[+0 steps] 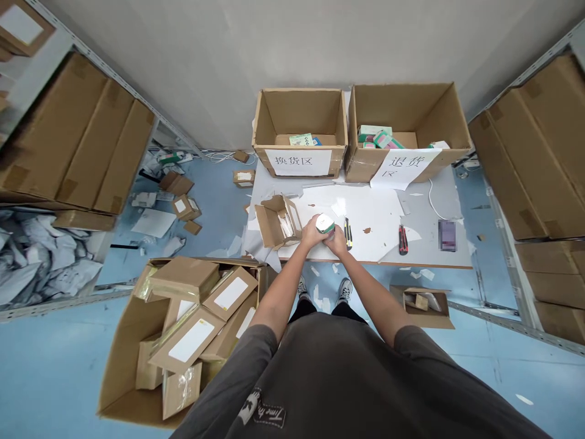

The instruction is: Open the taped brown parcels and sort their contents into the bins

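A small white and green box [325,223] is held over the table's front edge, its pale end facing up. My left hand [311,233] is closed around its left side, and my right hand [337,241] grips it from the lower right. Just right of my right hand lies a yellow and black utility knife [348,234]. An opened cardboard box [270,227] stands left of my left hand, with white paper inside. Farther right on the table lies a red and black utility knife [403,240].
Two labelled cardboard bins, a left one [260,131] and a right one [439,113], hold small boxes at the back. A phone-like object [447,236] lies at right. A large carton [119,366] of parcels stands lower left. An opened carton [425,318] sits on the floor.
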